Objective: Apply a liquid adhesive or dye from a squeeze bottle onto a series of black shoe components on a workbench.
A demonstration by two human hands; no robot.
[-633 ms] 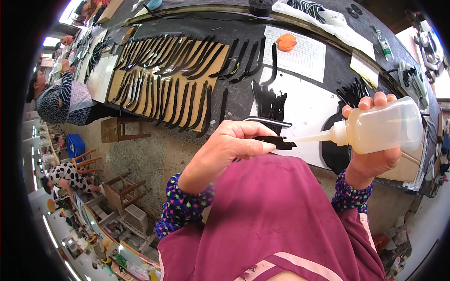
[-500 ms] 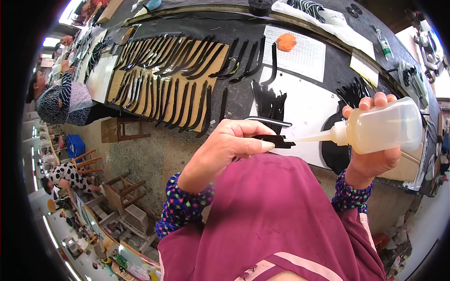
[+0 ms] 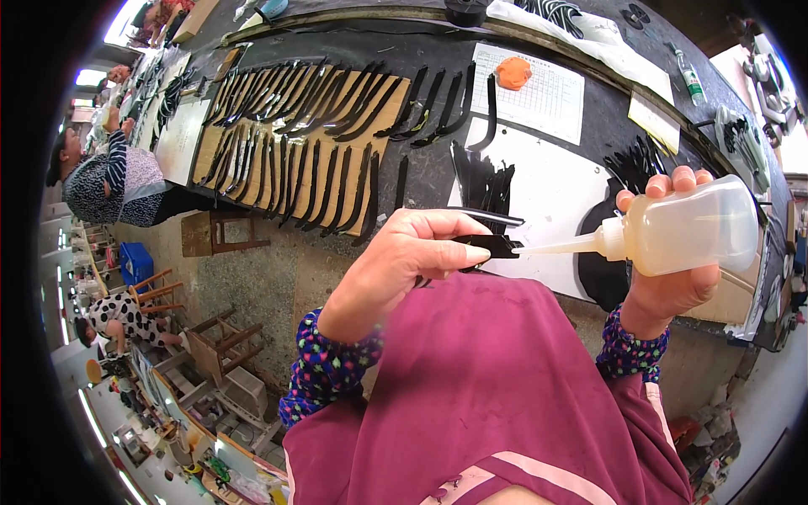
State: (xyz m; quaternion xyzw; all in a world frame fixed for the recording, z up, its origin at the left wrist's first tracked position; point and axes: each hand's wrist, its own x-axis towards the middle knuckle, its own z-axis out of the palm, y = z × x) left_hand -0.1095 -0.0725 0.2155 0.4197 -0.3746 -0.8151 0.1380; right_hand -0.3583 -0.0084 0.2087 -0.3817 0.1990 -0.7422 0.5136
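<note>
Between thumb and fingers, my left hand (image 3: 421, 248) pinches a flat black strip piece (image 3: 502, 246), its short free end pointing right. My right hand (image 3: 669, 295) is wrapped round a translucent squeeze bottle (image 3: 699, 225) held on its side, partly full of pale liquid. The bottle's thin nozzle (image 3: 560, 245) points left, with its tip at the end of the black piece; whether liquid is coming out is too small to tell. Just beyond the pinched piece, a bundle of black strips (image 3: 486, 187) lies partly on a white sheet (image 3: 555, 189).
Two rows of curved black strips lie on a brown cardboard sheet (image 3: 332, 160), left. An orange lump (image 3: 513, 73) rests on a printed paper (image 3: 555, 101). More black strips (image 3: 635, 164) and a round black piece (image 3: 599, 269) are near the bottle. A co-worker (image 3: 118, 181) stands left.
The black piece in my left hand has risen slightly and turned a little, so more of its flat face shows. The nozzle tip stays at its end; the right hand is nearly still.
</note>
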